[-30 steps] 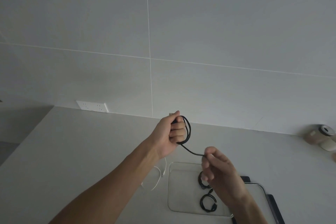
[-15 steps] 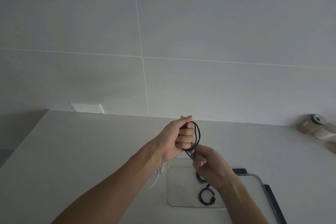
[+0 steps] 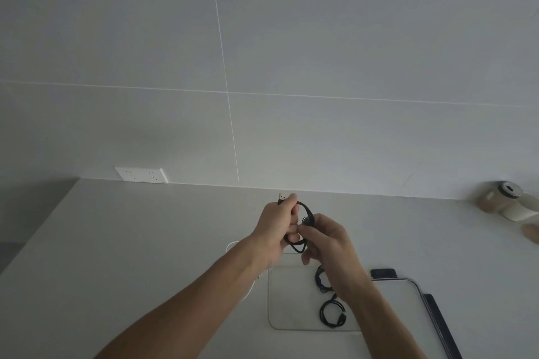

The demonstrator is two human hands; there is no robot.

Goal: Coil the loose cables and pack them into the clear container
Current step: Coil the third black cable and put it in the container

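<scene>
My left hand (image 3: pixel 275 224) is closed around a coiled black cable (image 3: pixel 308 213), held above the white table, with a USB plug sticking out above the fist. My right hand (image 3: pixel 326 237) touches the coil from the right and pinches its loose end against the loops. Below the hands lies the clear container (image 3: pixel 287 300), shallow with rounded corners. Two coiled black cables rest inside it, one (image 3: pixel 332 313) in plain view, the other (image 3: pixel 320 278) partly hidden by my right wrist. A loose white cable (image 3: pixel 233 243) lies on the table behind my left forearm, mostly hidden.
A wall socket (image 3: pixel 141 174) sits at the back left where the table meets the tiled wall. A beige object with a metal cap (image 3: pixel 507 201) lies at the far right. A clear lid (image 3: pixel 408 300) and dark flat items (image 3: pixel 442 326) lie right of the container.
My right hand has brought the cable's free end from a stretched-out position up against the coil in my left hand. Both hands now meet at the coil, and the camera view has shifted slightly.
</scene>
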